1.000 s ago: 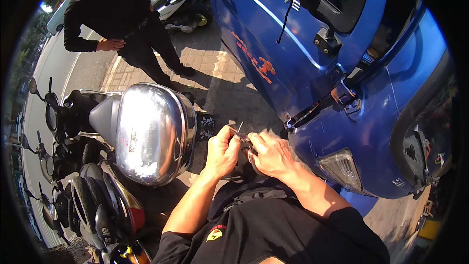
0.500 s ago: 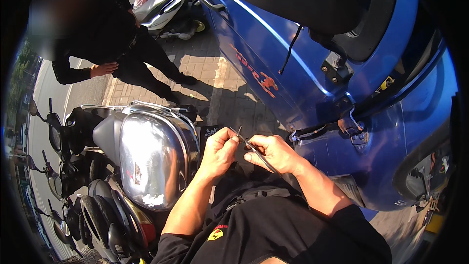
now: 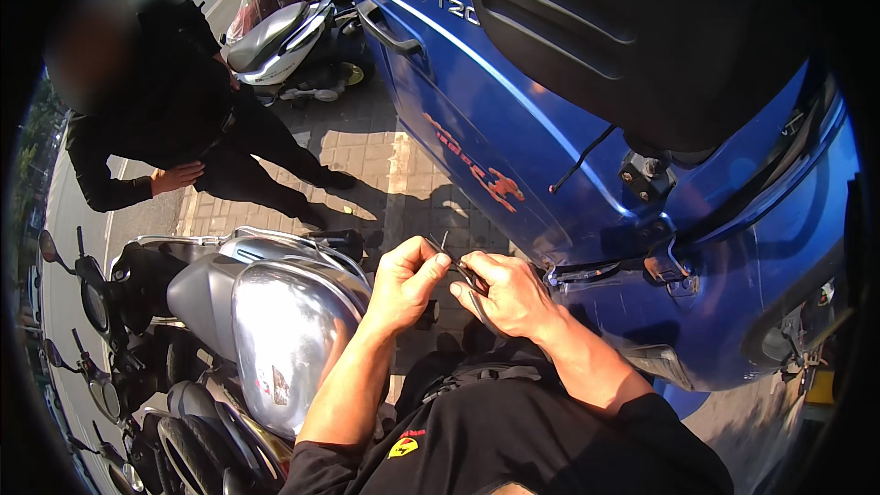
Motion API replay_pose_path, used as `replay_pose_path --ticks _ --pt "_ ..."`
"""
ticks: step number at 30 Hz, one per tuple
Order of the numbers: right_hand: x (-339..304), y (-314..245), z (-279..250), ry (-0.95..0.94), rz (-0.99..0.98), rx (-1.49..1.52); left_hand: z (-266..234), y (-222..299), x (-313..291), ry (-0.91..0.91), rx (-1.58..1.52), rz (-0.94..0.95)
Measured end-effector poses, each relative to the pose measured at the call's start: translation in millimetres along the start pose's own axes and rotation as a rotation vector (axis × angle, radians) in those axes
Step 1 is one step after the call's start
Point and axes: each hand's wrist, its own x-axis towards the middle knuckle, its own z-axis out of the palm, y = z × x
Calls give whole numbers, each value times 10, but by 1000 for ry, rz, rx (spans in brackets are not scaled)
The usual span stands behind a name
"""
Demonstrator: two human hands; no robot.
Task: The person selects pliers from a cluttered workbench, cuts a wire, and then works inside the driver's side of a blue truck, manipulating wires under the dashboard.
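Observation:
In front of my waist, a thin dark cable (image 3: 473, 279) runs between my two hands, with fine wire-like ends sticking up beside the left thumb. My left hand (image 3: 405, 282) pinches it between thumb and forefinger, the other fingers curled in. Close beside it on the right, my right hand (image 3: 515, 295) is closed round the cable, thumb and forefinger near the left fingertips. Part of the cable lies hidden behind the right fingers, and its exact make is too small to tell.
A blue vehicle (image 3: 513, 128) with a dangling black wire (image 3: 583, 159) fills the right side. To the left stand parked scooters, the nearest with a shiny silver top box (image 3: 289, 335). A person in dark clothes (image 3: 156, 119) stands at the far left on the brick paving (image 3: 367, 158).
The whole view has shifted a little. My hands remain close together; the right hand has turned, so less of the cable shows along its palm side. The other person has barely moved.

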Motion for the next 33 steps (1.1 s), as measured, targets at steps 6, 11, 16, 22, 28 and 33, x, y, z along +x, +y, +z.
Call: replay_pose_path --ticks 6,11,16,22,28,33 --pt "403 375 2 -155 97 65 -177 24 456 36 147 -118" --pt "487 892 -27 -301 489 63 -444 110 825 200 -138 -229" --pt "362 1226 -150 -340 499 -137 -703 182 1444 261 -282 -226" --pt "241 1597 -363 -356 692 149 -1132 141 2542 418 -412 -128" --pt "107 2049 -451 -294 913 490 -1615 -5 3433 357 -660 -52" --pt "404 2170 -404 -64 1105 380 -2121 -72 4043 360 -737 -36"
